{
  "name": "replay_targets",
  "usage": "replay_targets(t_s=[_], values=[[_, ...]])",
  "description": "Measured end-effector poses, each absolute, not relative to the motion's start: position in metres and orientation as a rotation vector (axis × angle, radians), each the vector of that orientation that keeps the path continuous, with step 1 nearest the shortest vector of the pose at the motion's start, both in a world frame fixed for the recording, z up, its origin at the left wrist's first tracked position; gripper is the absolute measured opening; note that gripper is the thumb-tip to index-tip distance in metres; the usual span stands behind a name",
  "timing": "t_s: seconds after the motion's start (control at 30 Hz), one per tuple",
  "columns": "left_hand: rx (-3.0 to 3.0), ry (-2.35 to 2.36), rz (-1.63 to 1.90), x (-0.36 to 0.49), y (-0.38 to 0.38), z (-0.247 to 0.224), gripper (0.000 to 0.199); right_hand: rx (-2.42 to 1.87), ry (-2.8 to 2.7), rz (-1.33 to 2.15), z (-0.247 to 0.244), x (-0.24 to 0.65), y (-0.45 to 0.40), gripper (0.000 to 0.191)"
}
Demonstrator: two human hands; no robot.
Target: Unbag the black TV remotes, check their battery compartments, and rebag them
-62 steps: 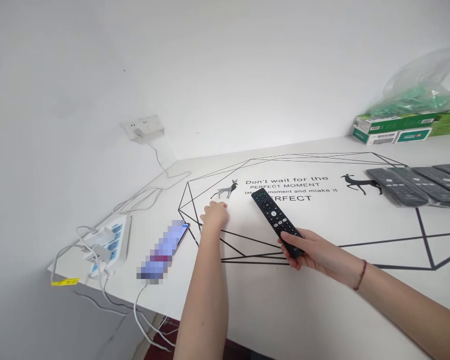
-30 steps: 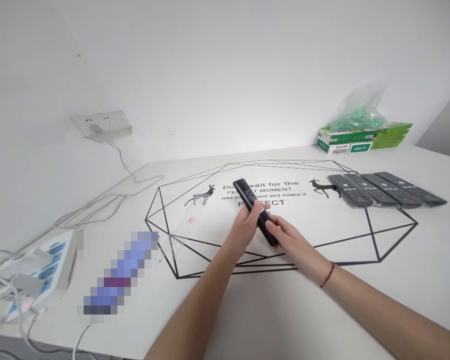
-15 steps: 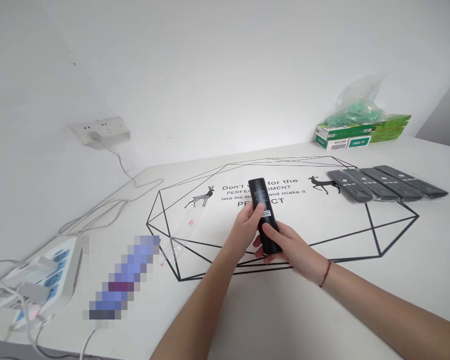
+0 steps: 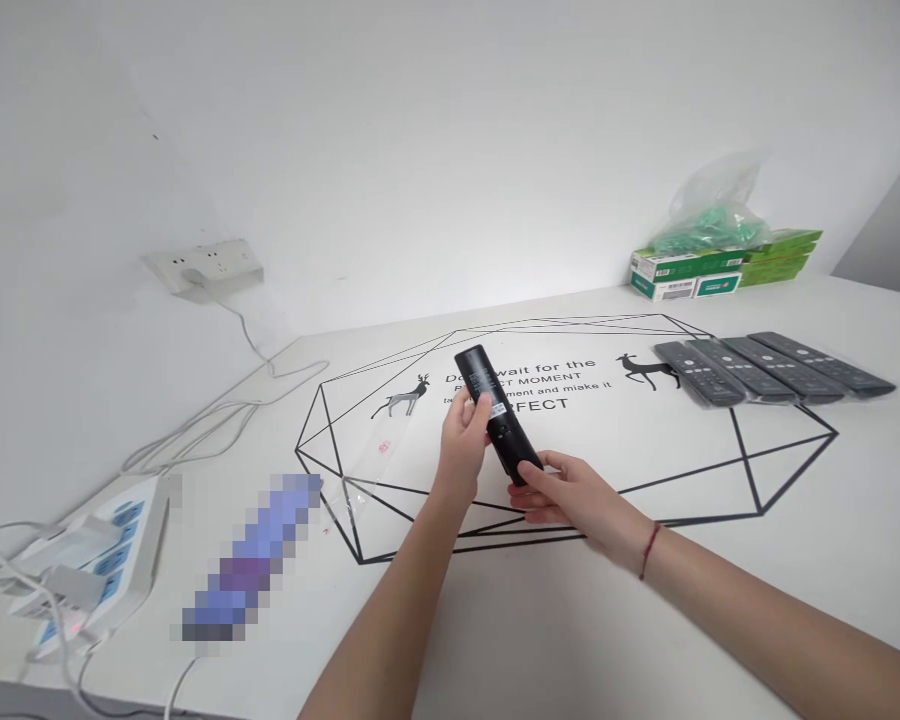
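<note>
A black remote control (image 4: 504, 432) is held above the printed table mat, its labelled back facing up and its far end leaning left. My left hand (image 4: 465, 440) grips it around the middle of its left side, thumb lying on the back beside a white label. At the near end, my right hand (image 4: 570, 492) holds it with the thumb on top and fingers beneath. The button side is turned away from view. Farther right, several remote controls in clear sleeves (image 4: 769, 370) lie side by side, buttons up.
A clear plastic sleeve (image 4: 367, 470) lies left of my hands. Beyond it are a blurred-out device (image 4: 251, 560) with a cable and a white power strip (image 4: 131, 550) with plugs. Green boxes (image 4: 690, 275) under a plastic bag (image 4: 720, 205) stand at the back right.
The remote's far end has swung left and it tilts more. My left hand has moved left with it, while my right hand has slid toward the near end.
</note>
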State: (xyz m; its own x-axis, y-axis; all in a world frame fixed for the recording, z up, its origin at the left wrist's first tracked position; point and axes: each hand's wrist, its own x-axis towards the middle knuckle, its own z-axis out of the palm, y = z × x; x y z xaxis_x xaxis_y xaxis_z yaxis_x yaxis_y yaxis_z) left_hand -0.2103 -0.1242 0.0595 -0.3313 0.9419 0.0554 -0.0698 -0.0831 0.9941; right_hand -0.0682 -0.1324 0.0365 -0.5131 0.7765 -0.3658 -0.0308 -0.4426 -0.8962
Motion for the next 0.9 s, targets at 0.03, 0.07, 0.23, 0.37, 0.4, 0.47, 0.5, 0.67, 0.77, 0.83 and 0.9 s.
replay_targets(t_s=[0.03,0.07,0.23,0.37,0.4,0.47,0.5,0.67,0.77,0.83,0.9], values=[[1.024,1.363,1.560,-0.213,-0.123,0.060,0.035,-1.105,-1.220,1.995,0.036,-0.068,-0.133,0.029],[1.029,1.384,1.580,-0.216,-0.121,0.060,0.036,-1.100,-1.222,1.992,0.036,-0.068,-0.133,0.029],[1.204,1.762,1.549,-0.246,-0.115,0.057,0.042,-1.086,-1.253,1.993,0.033,-0.067,-0.132,0.030],[1.453,2.270,1.091,-0.277,-0.113,0.050,0.051,-1.070,-1.272,1.999,0.032,-0.066,-0.132,0.033],[1.501,2.360,0.968,-0.282,-0.113,0.047,0.051,-1.064,-1.270,2.003,0.032,-0.066,-0.132,0.034],[1.584,2.448,0.787,-0.289,-0.111,0.041,0.049,-1.052,-1.264,2.014,0.033,-0.066,-0.132,0.035],[1.609,2.467,0.731,-0.291,-0.110,0.039,0.046,-1.048,-1.266,2.019,0.034,-0.066,-0.133,0.035],[1.632,2.529,0.599,-0.291,-0.107,0.036,0.042,-1.062,-1.358,1.992,0.034,-0.066,-0.133,0.037],[1.625,2.602,0.473,-0.287,-0.108,0.039,0.045,-1.112,-1.572,1.859,0.033,-0.066,-0.134,0.036],[1.610,2.643,0.374,-0.285,-0.110,0.041,0.045,-1.150,-1.811,1.634,0.033,-0.066,-0.135,0.032],[1.583,2.679,0.323,-0.285,-0.110,0.041,0.045,-1.171,-2.022,1.361,0.032,-0.066,-0.137,0.028]])
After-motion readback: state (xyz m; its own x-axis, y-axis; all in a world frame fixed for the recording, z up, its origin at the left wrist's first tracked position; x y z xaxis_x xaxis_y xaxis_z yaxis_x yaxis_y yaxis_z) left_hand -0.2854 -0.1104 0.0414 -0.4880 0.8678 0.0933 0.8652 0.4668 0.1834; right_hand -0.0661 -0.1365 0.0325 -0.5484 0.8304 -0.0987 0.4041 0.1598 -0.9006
